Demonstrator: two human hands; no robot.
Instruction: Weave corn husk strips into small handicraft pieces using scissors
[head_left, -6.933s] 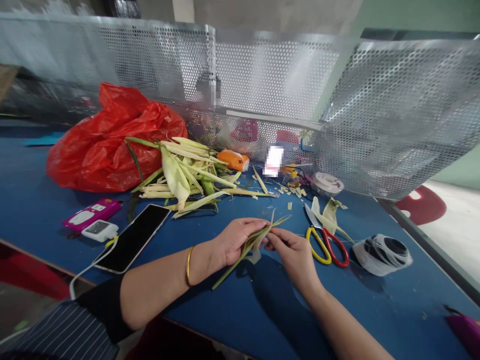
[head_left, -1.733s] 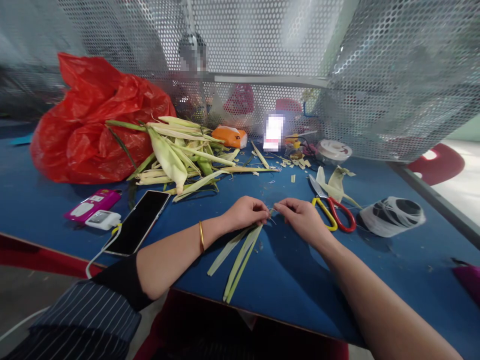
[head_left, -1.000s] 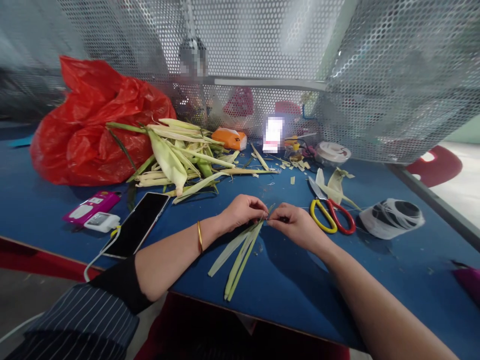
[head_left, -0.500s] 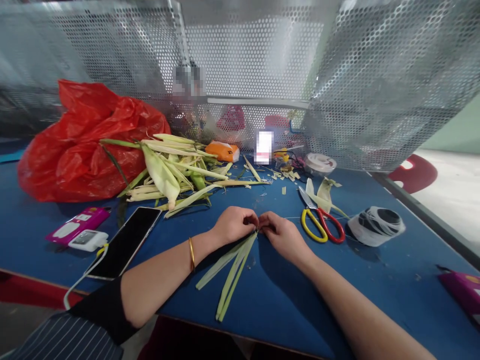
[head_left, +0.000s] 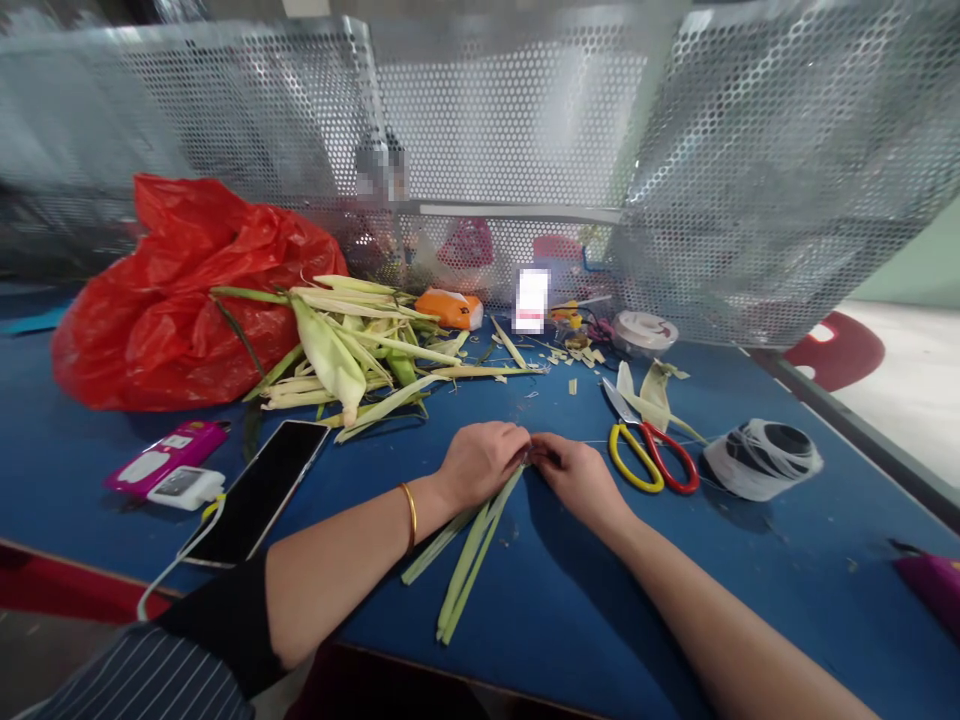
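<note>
Several narrow green corn husk strips (head_left: 469,565) fan out toward the table's front edge, their upper ends gathered between my hands. My left hand (head_left: 486,460), with a gold bangle at the wrist, is closed over those upper ends. Close against it, my right hand (head_left: 576,476) is closed too, its fingertips pinched at the same spot. A thin white thread (head_left: 592,441) leads from there to the right. Whether the right fingertips hold thread or husk is hidden. Scissors (head_left: 651,455) with one yellow and one red handle lie right of my right hand, near a spool of white thread (head_left: 761,460).
Loose corn husks (head_left: 330,350) are heaped before a red plastic bag (head_left: 195,300) at the left. A phone (head_left: 259,490), a white charger (head_left: 186,487) and a purple packet (head_left: 161,455) lie nearer. An orange tissue pack (head_left: 448,309) and a tape roll (head_left: 645,331) stand by the perforated metal screen (head_left: 510,120).
My left hand has slid forward and right, now covering more of the husk strips' upper ends. The right hand stays beside it. The whole view has shifted slightly.
</note>
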